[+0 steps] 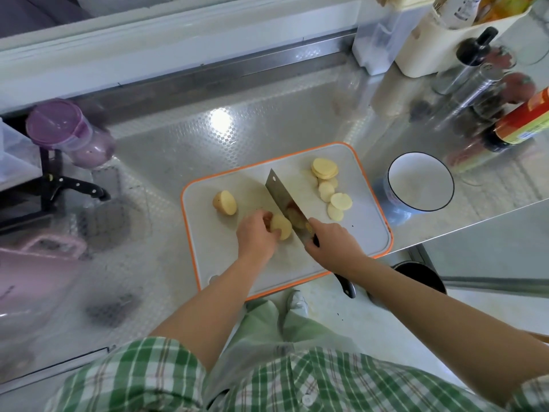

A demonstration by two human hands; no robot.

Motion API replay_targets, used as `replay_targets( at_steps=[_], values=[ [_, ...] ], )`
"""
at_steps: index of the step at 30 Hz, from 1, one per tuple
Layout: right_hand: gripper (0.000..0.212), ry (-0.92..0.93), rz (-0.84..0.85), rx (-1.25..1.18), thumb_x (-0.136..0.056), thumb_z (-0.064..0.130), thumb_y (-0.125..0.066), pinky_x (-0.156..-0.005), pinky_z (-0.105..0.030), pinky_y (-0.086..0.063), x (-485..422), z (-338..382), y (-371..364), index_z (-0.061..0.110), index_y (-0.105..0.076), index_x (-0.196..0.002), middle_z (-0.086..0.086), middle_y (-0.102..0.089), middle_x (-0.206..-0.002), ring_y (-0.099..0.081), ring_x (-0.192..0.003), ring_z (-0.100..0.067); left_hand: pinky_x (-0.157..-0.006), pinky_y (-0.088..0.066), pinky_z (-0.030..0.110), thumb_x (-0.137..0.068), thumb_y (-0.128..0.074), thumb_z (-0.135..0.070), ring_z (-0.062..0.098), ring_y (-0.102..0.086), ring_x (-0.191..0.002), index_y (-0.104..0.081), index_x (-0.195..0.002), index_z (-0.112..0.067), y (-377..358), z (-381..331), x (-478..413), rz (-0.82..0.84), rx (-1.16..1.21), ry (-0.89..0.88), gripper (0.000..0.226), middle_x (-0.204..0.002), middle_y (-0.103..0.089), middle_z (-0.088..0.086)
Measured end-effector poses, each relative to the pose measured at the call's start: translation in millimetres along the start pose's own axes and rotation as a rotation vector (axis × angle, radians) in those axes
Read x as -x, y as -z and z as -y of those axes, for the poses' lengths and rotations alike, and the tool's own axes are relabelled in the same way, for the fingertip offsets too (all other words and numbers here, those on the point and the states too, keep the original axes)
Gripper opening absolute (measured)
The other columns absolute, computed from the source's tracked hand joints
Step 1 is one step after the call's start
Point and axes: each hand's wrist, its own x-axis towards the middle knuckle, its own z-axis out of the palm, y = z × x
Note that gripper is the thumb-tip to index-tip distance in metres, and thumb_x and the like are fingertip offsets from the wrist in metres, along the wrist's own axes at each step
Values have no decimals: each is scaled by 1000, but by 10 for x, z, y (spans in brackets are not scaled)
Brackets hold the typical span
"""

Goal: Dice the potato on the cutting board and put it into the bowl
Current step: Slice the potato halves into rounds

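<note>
Red-label bottle (523, 123) nr bowl (420, 185), txt illegible

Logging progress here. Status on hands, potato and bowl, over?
Left hand holds potato piece on cutting board; right hand grips cleaver, blade against it. Slices undiced; bowl holds no potato. Nothing blocking.

The left forearm (219, 304) and right forearm (430, 307) are bare. They reach forward from green checked sleeves (142, 370) and draw together toward the middle. The left grip (257, 234) lies palm down, its fingers curled over a potato piece (282, 226). Just beside it, the right grip (332, 243) is wrapped round the handle of a knife (285, 200), back of the hand up, wrist in line with the forearm.
</note>
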Motion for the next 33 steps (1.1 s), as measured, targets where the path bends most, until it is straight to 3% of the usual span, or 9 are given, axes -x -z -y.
replay_targets(
  at_steps=[3,9,13,25,33],
  values=[
    [12,-12,39,71,-89,22,-46,-55,-35,-40,-58,12,36,12,-41,-86,-6,-47,-68,-50,-65,-29,-89,-46,31,-79,-74,-18,23,-60,-103,-63,-111,-16,-23,12,14,-20,46,78,34,-109,-67,2],
    [18,28,-131,42,-96,27,-44,-53,-33,-36,-47,75,66,14,-41,-84,-6,-46,-65,-50,-63,-31,-81,-50,34,-75,-79,-25,22,-68,-83,-56,-87,-22,-35,49,-7,-27,140,178,26,-89,-71,1],
    [15,59,-89,110,-96,23,-40,-53,-32,-31,29,69,38,15,-37,-84,-4,-38,-61,-42,-59,-29,-77,-48,33,-73,-81,-25,23,-68,-84,-57,-88,-20,-59,27,-49,-37,128,192,29,-88,-71,2],
    [10,66,-27,187,-96,20,-38,-55,-31,-30,16,85,97,15,-36,-86,-2,-36,-62,-41,-61,-28,-78,-51,34,-72,-81,-23,23,-70,-83,-60,-86,-19,-61,24,-88,-7,128,190,26,-86,-72,2],
    [12,59,3,161,-97,22,-38,-58,-38,-43,-65,54,-81,12,-44,-95,-4,-43,-67,-54,-68,-31,-74,-50,31,-72,-79,-17,23,-67,-86,-60,-86,-19,-55,2,-105,2,95,182,24,-86,-71,3]
  ],
)
